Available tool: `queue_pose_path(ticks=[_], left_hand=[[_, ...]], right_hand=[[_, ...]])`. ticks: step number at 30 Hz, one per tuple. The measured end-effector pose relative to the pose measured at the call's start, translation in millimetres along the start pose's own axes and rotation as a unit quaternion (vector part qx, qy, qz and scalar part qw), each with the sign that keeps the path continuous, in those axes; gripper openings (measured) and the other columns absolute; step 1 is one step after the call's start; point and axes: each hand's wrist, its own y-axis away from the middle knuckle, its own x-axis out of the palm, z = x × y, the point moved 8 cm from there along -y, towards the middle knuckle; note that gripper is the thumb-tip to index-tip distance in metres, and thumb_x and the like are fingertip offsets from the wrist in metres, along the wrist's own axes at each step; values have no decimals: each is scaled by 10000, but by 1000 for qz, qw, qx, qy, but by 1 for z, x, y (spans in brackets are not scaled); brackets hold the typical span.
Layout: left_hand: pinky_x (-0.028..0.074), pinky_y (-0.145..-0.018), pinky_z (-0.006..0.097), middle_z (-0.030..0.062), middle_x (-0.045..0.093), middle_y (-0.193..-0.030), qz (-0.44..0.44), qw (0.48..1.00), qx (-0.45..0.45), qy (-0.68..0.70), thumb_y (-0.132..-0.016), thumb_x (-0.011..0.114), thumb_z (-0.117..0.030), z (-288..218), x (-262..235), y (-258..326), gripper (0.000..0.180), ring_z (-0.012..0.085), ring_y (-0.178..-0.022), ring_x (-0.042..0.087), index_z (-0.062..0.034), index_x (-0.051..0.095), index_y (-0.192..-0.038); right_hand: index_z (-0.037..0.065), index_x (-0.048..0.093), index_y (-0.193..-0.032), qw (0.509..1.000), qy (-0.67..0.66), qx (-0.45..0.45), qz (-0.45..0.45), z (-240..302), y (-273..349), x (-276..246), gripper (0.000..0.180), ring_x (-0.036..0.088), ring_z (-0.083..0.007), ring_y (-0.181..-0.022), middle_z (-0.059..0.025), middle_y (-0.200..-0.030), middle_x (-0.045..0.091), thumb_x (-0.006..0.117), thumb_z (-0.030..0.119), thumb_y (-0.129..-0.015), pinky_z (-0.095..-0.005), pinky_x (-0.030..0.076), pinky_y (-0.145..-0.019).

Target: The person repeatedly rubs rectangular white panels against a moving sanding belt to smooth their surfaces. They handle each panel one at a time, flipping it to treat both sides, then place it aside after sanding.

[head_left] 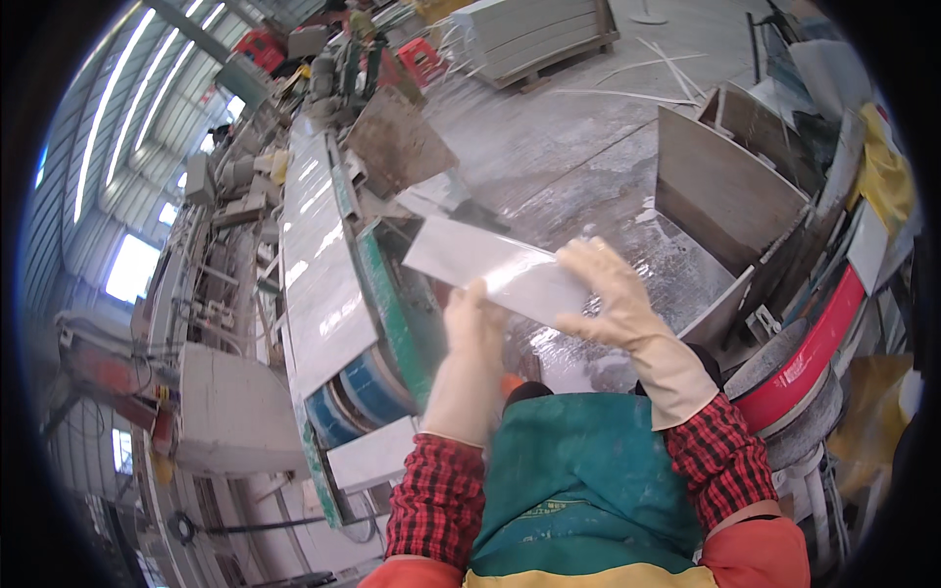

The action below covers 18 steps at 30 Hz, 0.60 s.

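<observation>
Between my gloved hands is a glossy white rectangular slab (pixel 500 267), held tilted in front of my green apron. My left hand (pixel 473 318), in a cream rubber glove, grips its lower edge near the middle, thumb up against the face. Around the right end of the slab my right hand (pixel 613 299) is closed, thumb below and fingers over the upper corner. Left of my hands runs a long conveyor belt (pixel 328 304) with a wet, pale surface and a green side rail (pixel 392 304). A blue roller (pixel 363 397) shows at its near end.
On the right stand a brown metal bin (pixel 725 186) and a round tub with a red band (pixel 804 358). A pale piece (pixel 372 453) lies by the roller. A brown board (pixel 400 142) leans beside the belt. Stacked slabs (pixel 534 39) sit on a pallet behind, on wet floor.
</observation>
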Motion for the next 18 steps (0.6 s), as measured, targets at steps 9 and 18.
queue_pose_path(ticks=[9,18], left_hand=[[506,-1044,647,235,515,-1428,-227,947,182,139,-1085,408,-133,-151,-227,54,366,436,-1270,556,4,404,-1424],[554,-988,634,254,538,-1370,-398,882,181,177,-1064,442,-106,-130,-361,69,337,450,-1207,598,68,421,-1352]], right_hand=[[31,523,-1445,964,-201,171,-38,-41,8,3,672,465,-292,-1405,-166,-1482,534,772,272,-869,-375,341,-1173],[65,510,-1470,957,-220,188,20,-39,7,40,653,478,-277,-1392,-150,-1481,535,761,229,-890,-373,349,-1168]])
